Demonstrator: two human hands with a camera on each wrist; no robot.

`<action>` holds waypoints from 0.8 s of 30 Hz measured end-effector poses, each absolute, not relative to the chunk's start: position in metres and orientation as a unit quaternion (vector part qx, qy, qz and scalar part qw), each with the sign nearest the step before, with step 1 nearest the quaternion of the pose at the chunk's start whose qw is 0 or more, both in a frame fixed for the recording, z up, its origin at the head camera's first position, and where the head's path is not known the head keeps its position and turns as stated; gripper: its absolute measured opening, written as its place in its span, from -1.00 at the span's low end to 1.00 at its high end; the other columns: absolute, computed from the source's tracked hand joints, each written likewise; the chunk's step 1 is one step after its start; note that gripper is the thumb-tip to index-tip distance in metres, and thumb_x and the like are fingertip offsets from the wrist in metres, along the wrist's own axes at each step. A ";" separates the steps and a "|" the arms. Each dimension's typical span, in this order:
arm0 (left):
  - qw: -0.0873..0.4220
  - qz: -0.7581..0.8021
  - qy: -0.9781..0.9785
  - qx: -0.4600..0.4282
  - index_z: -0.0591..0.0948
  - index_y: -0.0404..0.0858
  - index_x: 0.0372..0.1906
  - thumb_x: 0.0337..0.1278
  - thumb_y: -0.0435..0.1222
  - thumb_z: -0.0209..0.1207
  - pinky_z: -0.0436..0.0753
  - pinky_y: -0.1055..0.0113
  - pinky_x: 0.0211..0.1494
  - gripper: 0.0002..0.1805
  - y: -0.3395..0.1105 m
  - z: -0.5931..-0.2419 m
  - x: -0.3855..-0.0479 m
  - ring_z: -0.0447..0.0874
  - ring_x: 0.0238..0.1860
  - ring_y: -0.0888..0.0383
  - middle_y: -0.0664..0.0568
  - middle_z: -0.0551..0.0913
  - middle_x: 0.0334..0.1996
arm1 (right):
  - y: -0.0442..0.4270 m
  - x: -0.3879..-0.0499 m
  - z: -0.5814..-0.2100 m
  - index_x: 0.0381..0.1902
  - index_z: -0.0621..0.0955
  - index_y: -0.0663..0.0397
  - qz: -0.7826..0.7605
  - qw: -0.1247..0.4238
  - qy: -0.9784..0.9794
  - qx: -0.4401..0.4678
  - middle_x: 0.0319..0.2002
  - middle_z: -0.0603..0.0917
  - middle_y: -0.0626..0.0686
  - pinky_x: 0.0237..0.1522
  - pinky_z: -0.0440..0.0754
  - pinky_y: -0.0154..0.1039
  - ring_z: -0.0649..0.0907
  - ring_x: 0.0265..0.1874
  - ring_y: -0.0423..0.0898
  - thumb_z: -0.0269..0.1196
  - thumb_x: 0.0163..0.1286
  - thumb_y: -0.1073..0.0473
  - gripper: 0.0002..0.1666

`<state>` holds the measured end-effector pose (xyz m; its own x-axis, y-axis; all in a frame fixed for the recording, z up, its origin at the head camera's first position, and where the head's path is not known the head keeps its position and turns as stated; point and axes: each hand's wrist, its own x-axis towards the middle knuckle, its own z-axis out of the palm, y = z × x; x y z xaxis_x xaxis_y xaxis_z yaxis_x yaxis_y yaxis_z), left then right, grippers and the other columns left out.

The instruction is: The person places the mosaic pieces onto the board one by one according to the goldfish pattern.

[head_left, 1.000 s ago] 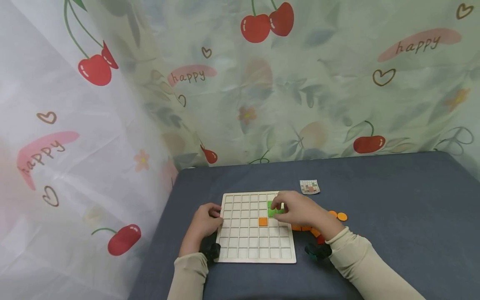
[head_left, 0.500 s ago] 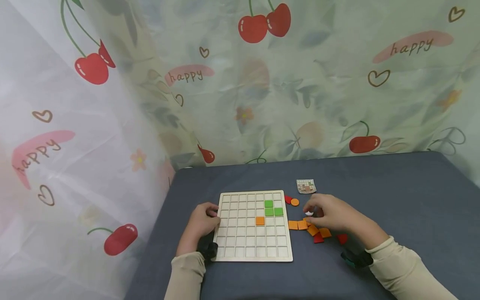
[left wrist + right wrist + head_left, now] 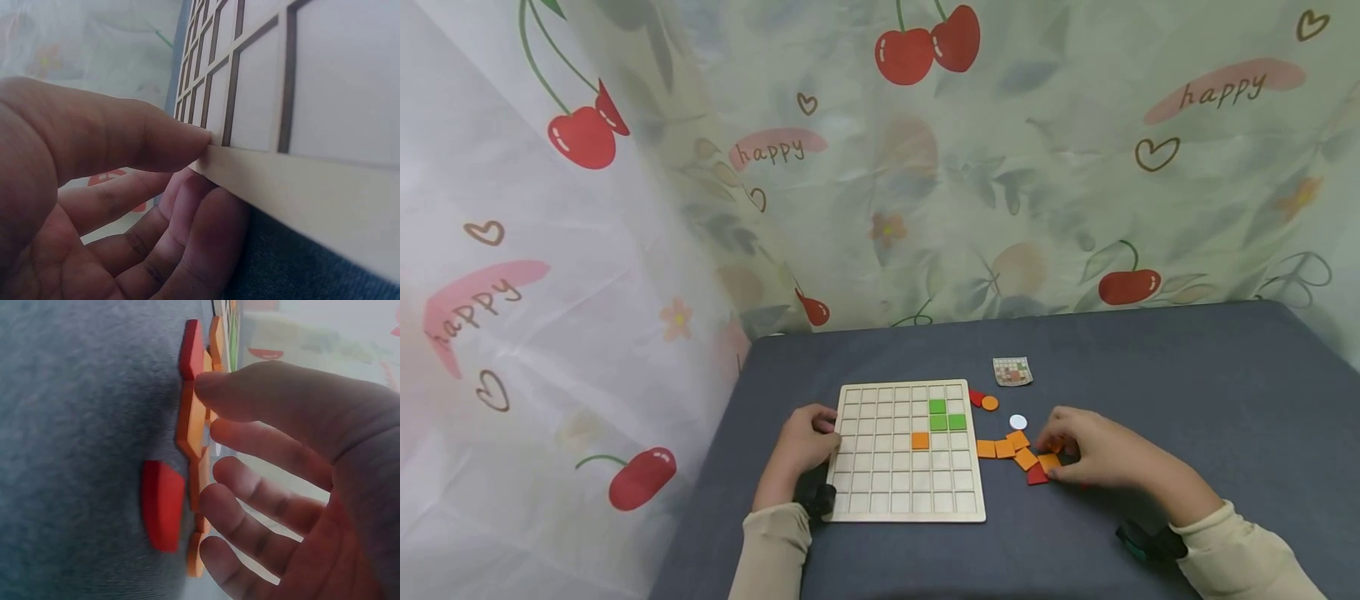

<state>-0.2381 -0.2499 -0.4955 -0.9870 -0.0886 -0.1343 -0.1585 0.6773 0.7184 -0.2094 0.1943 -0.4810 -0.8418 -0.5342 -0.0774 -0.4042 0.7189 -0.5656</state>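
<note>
A pale gridded board (image 3: 881,482) lies flat on the table. My left hand (image 3: 805,442) grips its left edge; in the left wrist view the thumb of the hand (image 3: 106,137) rests on the rim (image 3: 294,181), fingers curled below. Right of the board, my right hand (image 3: 1101,450) hovers low over loose pieces. The right wrist view shows this hand (image 3: 294,450) with fingers spread and bent, the thumb tip at an orange tile (image 3: 192,419); whether it touches is unclear. A red piece (image 3: 164,506) lies nearby. Three green tiles (image 3: 937,422) and one orange tile (image 3: 920,441) sit on the board.
Several orange tiles (image 3: 1004,450) and a red tile (image 3: 1037,474) lie right of the board. A white disc (image 3: 1018,422), an orange disc (image 3: 990,403) and a red piece (image 3: 976,398) are behind them. A small printed grid card (image 3: 1012,372) lies further back.
My right hand has moved right, from above the green tiles to the loose pieces, letting go of the white disc on the way. The left hand keeps its place at the board.
</note>
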 end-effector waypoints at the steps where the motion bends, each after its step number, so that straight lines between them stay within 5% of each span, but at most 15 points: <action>1: 0.044 0.396 0.915 -0.067 0.68 -0.33 0.20 0.16 -0.41 0.29 0.68 0.21 -0.28 -0.55 -0.250 -0.496 -0.238 0.68 -0.28 0.05 -0.16 0.69 -0.12 | 0.195 -0.209 -0.482 -0.13 0.78 -0.21 -0.276 0.120 0.919 -0.253 -0.19 0.59 -0.15 -0.27 0.56 -0.34 0.52 -0.30 -0.25 0.58 0.23 0.04 -0.74; 24: 0.039 0.397 0.914 -0.075 0.69 -0.33 0.18 0.14 -0.41 0.30 0.69 0.23 -0.30 -0.55 -0.249 -0.495 -0.239 0.68 -0.31 0.06 -0.15 0.70 -0.14 | 0.200 -0.208 -0.480 -0.15 0.76 -0.15 -0.315 0.108 0.907 -0.260 -0.21 0.66 -0.13 -0.36 0.58 -0.35 0.53 -0.40 -0.31 0.52 0.32 0.06 -0.82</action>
<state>-0.2393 -0.2488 -0.4954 -0.9857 -0.1053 -0.1315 -0.1680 0.6733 0.7201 -0.2077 0.2001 -0.4796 -0.8418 -0.5388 -0.0321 -0.4030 0.6669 -0.6268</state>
